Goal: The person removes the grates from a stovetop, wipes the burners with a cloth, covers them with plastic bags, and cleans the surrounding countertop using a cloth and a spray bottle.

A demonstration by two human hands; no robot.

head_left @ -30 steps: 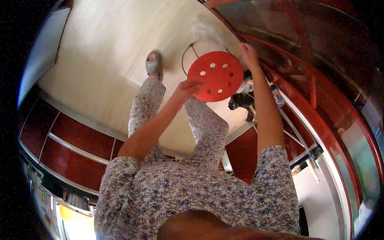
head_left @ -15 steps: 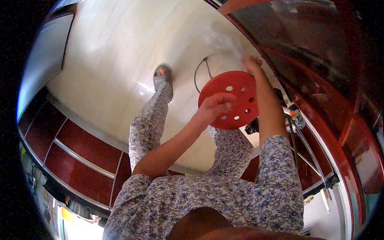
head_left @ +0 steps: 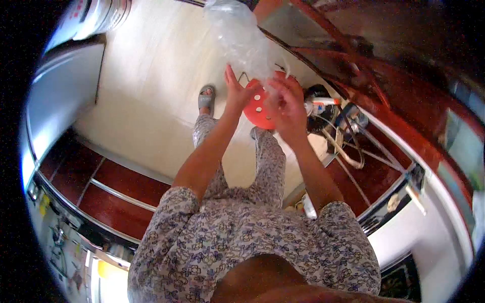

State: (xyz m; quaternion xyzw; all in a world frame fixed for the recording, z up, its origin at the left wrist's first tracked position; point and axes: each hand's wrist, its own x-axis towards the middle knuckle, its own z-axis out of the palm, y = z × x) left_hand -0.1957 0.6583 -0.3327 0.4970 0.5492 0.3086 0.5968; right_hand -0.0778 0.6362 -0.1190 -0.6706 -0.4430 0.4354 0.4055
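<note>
Plastic bag [head_left: 238, 36] now in plainer view, apparently in right hand [head_left: 287, 103].

A clear plastic bag [head_left: 240, 35] is held up by its narrow end, its thin film crumpled and whitish where light catches it. The wider part puffs out away from the body, over the pale floor, and its outline is blurred. Its gathered end hangs in front of a red stool [head_left: 257, 120], whose flat, round top has several round holes; whether the two touch cannot be told. The top is partly covered.
</note>
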